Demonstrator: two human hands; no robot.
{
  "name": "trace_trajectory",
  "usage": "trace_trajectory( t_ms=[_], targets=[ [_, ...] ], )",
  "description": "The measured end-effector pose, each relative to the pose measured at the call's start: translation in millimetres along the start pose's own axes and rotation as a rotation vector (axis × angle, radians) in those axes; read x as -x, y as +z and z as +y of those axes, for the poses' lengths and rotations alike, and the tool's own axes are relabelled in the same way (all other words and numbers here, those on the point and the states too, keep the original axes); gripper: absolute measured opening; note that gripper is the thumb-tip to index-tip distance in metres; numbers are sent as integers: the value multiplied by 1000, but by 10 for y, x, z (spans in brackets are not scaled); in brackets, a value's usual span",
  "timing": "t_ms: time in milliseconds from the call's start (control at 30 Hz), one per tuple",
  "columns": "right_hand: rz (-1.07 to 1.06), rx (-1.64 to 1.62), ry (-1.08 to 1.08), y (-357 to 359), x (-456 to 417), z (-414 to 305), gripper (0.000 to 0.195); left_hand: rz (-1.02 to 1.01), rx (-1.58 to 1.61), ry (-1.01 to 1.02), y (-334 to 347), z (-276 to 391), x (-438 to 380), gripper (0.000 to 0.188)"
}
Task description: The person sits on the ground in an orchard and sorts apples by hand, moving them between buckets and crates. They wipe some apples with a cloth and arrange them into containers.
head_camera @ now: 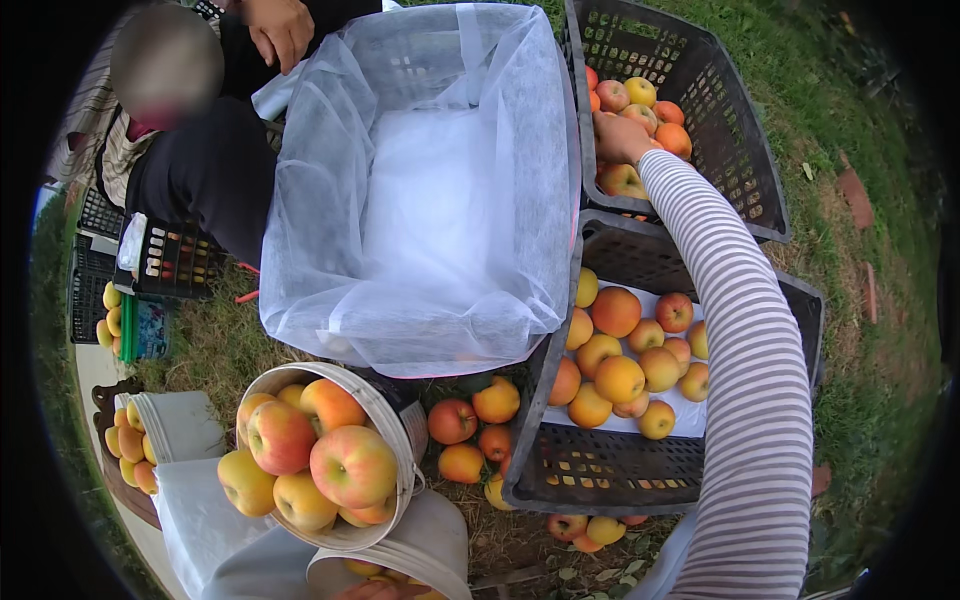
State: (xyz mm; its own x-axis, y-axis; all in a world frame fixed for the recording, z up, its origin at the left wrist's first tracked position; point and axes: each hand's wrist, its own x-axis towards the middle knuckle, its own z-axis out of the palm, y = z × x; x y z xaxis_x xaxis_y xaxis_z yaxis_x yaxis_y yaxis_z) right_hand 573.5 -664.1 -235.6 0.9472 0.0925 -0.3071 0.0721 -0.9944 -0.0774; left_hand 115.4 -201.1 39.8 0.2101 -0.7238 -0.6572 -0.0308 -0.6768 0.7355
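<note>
At the upper right, my right hand (621, 139) reaches down among red and yellow apples (639, 116) in a black plastic crate (739, 150). Its fingers are hidden against the fruit, so a grip cannot be told. Only a sliver of my left hand (384, 591) shows at the bottom edge, by apples in the mouth of a tilted white bucket (439, 525). Before me stands a crate lined with thin white non-woven fabric (431, 202); no fruit shows inside it. A white bucket heaped with large apples (352, 465) leans toward me below it.
Another black crate (622, 472) sits under my right forearm, with apples on a white sheet. Loose apples (460, 463) lie on the grass beside it. A seated person (202, 165) is at the upper left. More crates (176, 259) and a bucket (180, 424) stand left.
</note>
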Motion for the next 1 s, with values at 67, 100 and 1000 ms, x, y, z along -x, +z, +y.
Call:
trace_trajectory(
  t_ms=[67,100,1000],
  targets=[
    [-26,-16,-28,150,-82,125,87,22,-26,29,-1,9,55,78],
    [-35,-25,-48,151,-127,151,90,40,-39,39,4,13,92,79],
    [14,-373,-304,235,6757,-4191,47,810,-724,-221,1124,-785,1949,63]
  ],
)
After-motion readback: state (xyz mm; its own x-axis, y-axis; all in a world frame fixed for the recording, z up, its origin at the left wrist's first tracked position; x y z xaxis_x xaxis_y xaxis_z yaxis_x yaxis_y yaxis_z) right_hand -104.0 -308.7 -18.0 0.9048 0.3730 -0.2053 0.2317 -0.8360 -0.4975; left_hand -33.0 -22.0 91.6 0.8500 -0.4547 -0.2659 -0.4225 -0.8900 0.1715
